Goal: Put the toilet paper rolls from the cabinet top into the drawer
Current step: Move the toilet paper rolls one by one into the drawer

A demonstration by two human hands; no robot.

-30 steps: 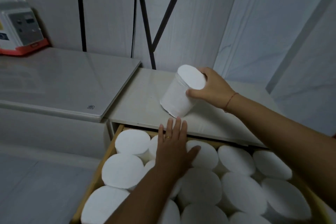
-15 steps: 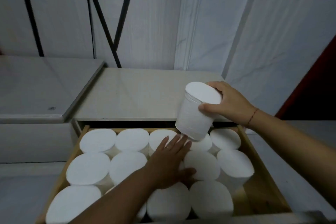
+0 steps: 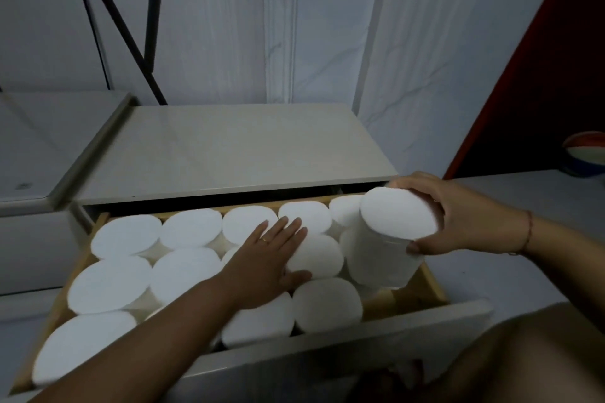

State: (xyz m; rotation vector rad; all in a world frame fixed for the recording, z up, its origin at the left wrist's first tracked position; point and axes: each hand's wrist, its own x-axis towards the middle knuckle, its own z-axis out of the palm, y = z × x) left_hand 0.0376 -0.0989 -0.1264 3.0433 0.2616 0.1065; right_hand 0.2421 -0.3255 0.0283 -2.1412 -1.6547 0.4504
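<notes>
My right hand (image 3: 458,216) grips a white toilet paper roll (image 3: 389,239) by its upper end and holds it tilted over the right side of the open wooden drawer (image 3: 432,285). The roll's lower end sits down among the others near the drawer's right wall. Several white rolls (image 3: 190,227) stand upright and fill the drawer in rows. My left hand (image 3: 271,252) lies flat on the rolls in the drawer's middle, fingers spread, pressing against one roll (image 3: 316,255). The beige cabinet top (image 3: 229,147) behind the drawer is bare.
A lower grey appliance lid (image 3: 42,141) adjoins the cabinet on the left. Black metal struts (image 3: 131,36) lean on the pale wall behind. A dark red panel (image 3: 540,75) and a striped ball (image 3: 586,157) are at the right. The drawer's grey front (image 3: 360,343) is near me.
My right hand has carried the roll off the cabinet top, rightward and down into the drawer's right side. My left hand stayed flat on the rolls. The view has shifted right.
</notes>
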